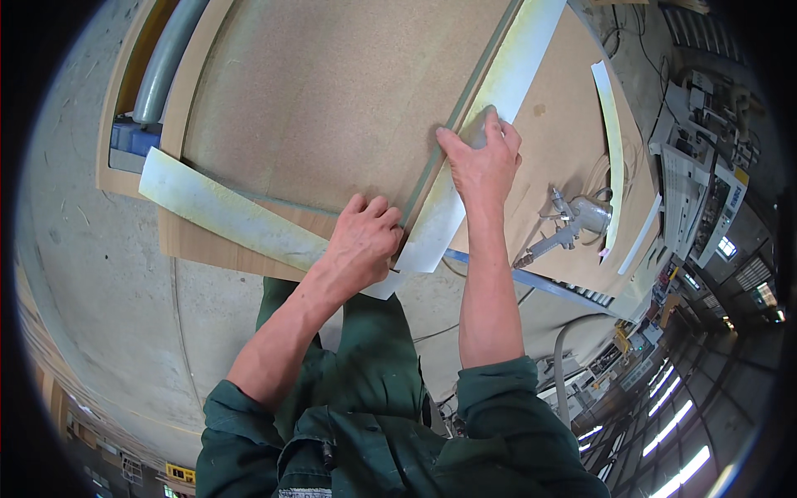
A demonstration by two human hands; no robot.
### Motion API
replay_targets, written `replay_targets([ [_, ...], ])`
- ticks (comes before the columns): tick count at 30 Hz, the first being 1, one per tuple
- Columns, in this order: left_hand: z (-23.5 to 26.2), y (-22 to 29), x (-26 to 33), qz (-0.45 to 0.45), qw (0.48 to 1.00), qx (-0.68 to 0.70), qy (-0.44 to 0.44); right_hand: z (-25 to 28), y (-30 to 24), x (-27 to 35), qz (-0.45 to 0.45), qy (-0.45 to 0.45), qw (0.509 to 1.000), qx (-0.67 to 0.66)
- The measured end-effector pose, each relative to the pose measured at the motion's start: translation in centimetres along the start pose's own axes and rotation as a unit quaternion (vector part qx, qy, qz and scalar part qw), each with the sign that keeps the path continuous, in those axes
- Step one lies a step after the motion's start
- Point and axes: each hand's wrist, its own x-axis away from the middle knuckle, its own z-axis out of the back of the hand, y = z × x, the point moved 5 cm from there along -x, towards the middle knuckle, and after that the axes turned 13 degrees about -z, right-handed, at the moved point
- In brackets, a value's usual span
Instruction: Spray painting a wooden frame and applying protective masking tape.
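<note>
A wooden panel point(290, 100) with a green-edged sheet on it lies before me. My right hand point(486, 162) spans a long white strip point(519, 62) dusted with yellow, thumb at its left edge and fingers over its right side. My left hand point(363, 241) is closed, fingers curled down by the sheet's near corner; what lies under them is hidden. Beneath that hand and wrist passes a second white strip point(224, 207), also yellow-tinted, along the near edge of the panel. Both strips come close together at this corner.
A spray gun point(573, 220) with a metal cup lies on the board at right. Beside it are a curved pale strip point(613, 149) and a shorter strip point(639, 235). A grey cylinder point(168, 62) stands in the wooden frame at left. Machinery point(706, 199) lines the far right.
</note>
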Motion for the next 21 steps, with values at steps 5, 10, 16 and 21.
replay_targets([
  [5,0.2,-0.3,0.0,0.002,1.0,0.015,0.01,-0.2,0.1,-0.1,-0.004,-0.006,1.0,-0.002],
  [10,0.3,0.1,0.1,0.026,1.0,0.0,0.006,-0.2,0.1,-0.1,-0.004,-0.003,1.0,0.002],
  [16,1.2,0.6,-1.8,0.171,0.971,0.088,0.143,0.0,0.1,-0.1,0.008,0.0,1.0,0.004],
  [21,-0.1,0.8,-2.7,0.271,0.938,0.128,0.175,-0.1,0.0,0.0,0.016,-0.006,1.0,0.0],
])
